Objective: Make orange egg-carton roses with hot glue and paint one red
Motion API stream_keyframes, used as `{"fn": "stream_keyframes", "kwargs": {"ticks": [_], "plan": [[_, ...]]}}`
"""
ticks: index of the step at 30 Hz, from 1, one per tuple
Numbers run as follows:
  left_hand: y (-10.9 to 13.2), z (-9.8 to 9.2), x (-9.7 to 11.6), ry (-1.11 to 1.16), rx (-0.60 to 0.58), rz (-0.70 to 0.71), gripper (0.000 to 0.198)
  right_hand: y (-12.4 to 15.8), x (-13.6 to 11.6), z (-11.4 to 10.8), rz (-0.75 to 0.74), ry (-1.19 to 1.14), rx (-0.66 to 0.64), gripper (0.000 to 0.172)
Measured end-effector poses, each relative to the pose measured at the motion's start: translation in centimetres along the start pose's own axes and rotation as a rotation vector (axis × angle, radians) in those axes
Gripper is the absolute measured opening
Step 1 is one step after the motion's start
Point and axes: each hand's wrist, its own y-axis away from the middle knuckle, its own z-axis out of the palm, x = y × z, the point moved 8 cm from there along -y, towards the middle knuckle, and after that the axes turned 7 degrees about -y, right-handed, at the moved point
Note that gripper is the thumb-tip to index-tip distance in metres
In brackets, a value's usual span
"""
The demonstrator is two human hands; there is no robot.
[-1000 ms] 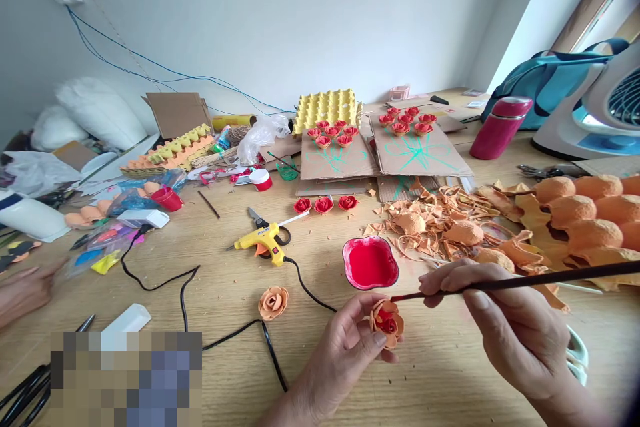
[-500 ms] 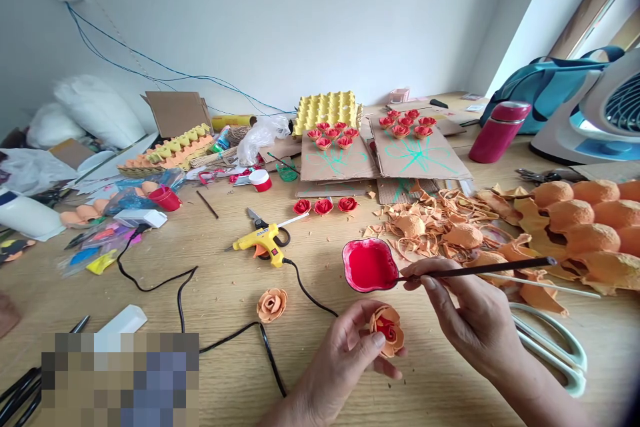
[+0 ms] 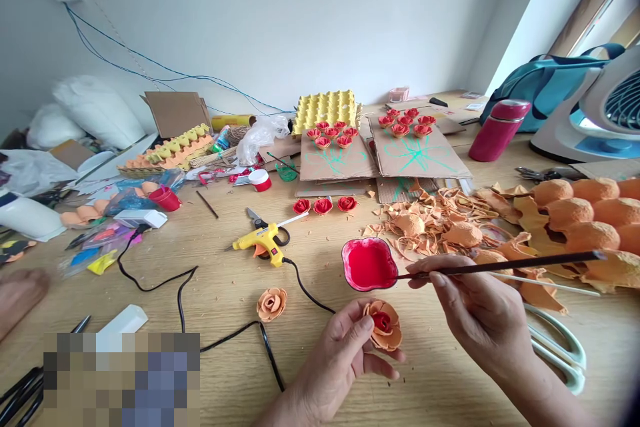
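Observation:
My left hand [image 3: 340,353] pinches an orange paper rose [image 3: 383,325] whose centre is painted red, just above the wooden table. My right hand [image 3: 475,310] grips a long dark paintbrush [image 3: 500,265], its tip resting at the right rim of a small red paint dish [image 3: 369,263]. An unpainted orange rose [image 3: 273,303] lies to the left of my left hand.
A yellow glue gun [image 3: 263,240] with a black cord [image 3: 190,280] lies mid-table. Three red roses [image 3: 324,205] sit behind the dish, with more on cardboard sheets [image 3: 423,157]. Orange egg-carton scraps [image 3: 445,227], cartons [image 3: 585,213] and scissors [image 3: 560,347] are on the right. Another person's hand [image 3: 17,293] shows at far left.
The brush left the rose and went to the paint dish, where its tip now rests. My left hand tilted the rose so its face shows. The other person's hand reappeared at left.

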Motion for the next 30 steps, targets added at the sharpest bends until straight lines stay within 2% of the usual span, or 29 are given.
{"fn": "stream_keyframes", "kwargs": {"ticks": [3, 9, 14, 19, 30], "plan": [[0.1, 0.0, 0.3, -0.038, -0.013, 0.029, 0.048, 0.1, -0.2, -0.3, 0.018, -0.043, 0.009, 0.015], [0.3, 0.0, 0.5, -0.084, -0.011, 0.03, 0.053, -0.3, -1.7, -1.6, 0.034, -0.269, 0.1, 0.022], [0.3, -0.1, 0.7, -0.105, 0.016, 0.021, 0.051, -0.2, -2.6, -1.1, -0.008, -0.349, 0.008, 0.021], [0.4, 0.0, 0.8, -0.118, 0.011, 0.015, 0.052, -0.3, -3.1, -0.5, -0.045, -0.305, -0.041, 0.02], [0.4, 0.0, 0.8, -0.141, 0.001, 0.034, 0.055, 0.2, -3.2, 0.7, -0.08, -0.369, -0.177, 0.021]]}}
